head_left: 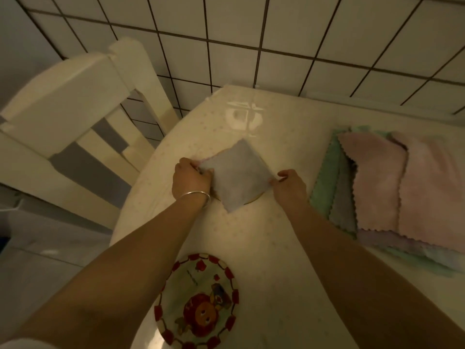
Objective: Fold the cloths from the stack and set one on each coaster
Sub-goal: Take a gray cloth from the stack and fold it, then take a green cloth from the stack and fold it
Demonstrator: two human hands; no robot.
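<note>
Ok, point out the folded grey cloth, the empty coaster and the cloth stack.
folded grey cloth [237,176]: head view, middle of its top face.
empty coaster [198,301]: head view, its printed centre.
cloth stack [377,187]: head view, top pink cloth.

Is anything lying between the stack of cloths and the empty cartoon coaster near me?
Nothing visible. The cartoon coaster is bare, and only open table lies between it and the stack of cloths, apart from the right forearm crossing that stretch.
</note>
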